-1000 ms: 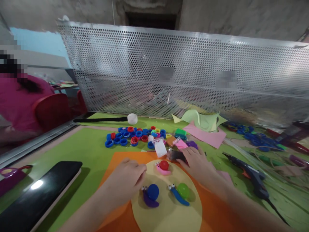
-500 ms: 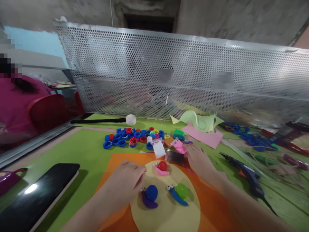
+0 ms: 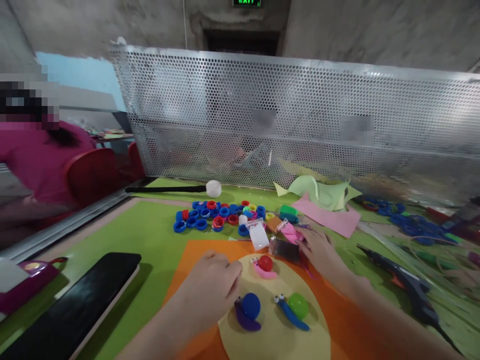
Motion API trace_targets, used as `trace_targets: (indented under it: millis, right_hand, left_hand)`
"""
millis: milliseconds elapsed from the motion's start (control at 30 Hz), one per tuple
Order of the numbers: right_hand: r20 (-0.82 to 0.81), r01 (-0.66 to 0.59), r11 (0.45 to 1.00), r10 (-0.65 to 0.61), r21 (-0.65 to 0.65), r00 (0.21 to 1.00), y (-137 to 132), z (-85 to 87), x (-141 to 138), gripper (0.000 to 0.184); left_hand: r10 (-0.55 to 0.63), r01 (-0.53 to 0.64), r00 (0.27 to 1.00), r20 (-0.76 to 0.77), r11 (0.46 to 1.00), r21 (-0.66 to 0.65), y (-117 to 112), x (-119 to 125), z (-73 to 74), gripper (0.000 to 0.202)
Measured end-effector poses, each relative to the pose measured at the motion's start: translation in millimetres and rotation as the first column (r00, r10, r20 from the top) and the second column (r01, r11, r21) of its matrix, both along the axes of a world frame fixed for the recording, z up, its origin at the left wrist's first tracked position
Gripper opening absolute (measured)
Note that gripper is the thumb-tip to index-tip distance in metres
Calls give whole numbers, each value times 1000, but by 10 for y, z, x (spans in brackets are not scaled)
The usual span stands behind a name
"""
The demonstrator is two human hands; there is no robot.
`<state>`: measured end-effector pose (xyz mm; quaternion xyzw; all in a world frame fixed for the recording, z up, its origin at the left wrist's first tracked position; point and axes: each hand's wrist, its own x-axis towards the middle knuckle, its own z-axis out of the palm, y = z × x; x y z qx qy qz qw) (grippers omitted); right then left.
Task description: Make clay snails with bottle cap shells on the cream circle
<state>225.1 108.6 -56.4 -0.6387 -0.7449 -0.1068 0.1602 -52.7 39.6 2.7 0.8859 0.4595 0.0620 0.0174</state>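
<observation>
My left hand (image 3: 213,285) is closed, fingers curled inward, over the left part of a pale yellow paper circle (image 3: 277,345); anything inside the fingers is hidden. Close to its fingertips sits a purple clay snail with a blue shell (image 3: 250,307). A pink snail with a red shell (image 3: 264,267) and a blue snail with a green shell (image 3: 296,307) share the circle, which lies on orange paper (image 3: 191,255). My right hand (image 3: 322,252) reaches past the circle, fingers partly spread beside a pink clay packet (image 3: 291,233) and a black clay packet (image 3: 285,249).
Several bottle caps (image 3: 217,215) lie behind a white clay packet (image 3: 258,235). A glue gun (image 3: 401,285) is at right, a black phone (image 3: 78,305) at left. Pink paper (image 3: 333,215) and a white-tipped black stick (image 3: 168,189) lie farther back, before a perforated metal screen (image 3: 240,85).
The view has shifted, so everything appears a little farther right, and an exit sign shows at the top. Both hands keep nearly the same places over the table.
</observation>
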Motion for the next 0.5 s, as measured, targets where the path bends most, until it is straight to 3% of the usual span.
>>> trace_targets:
  millis: [300,500]
  right_hand:
    - [-78,5,996,2,93,997,67,-79,45,29]
    - [-165,-73,970,113,231,980,29,92,22,33]
  left_hand:
    - [-20,20,1000,3,1000,7,-57,30,25,30]
    - [-15,14,999,47,1000,18,-38,34,2,30]
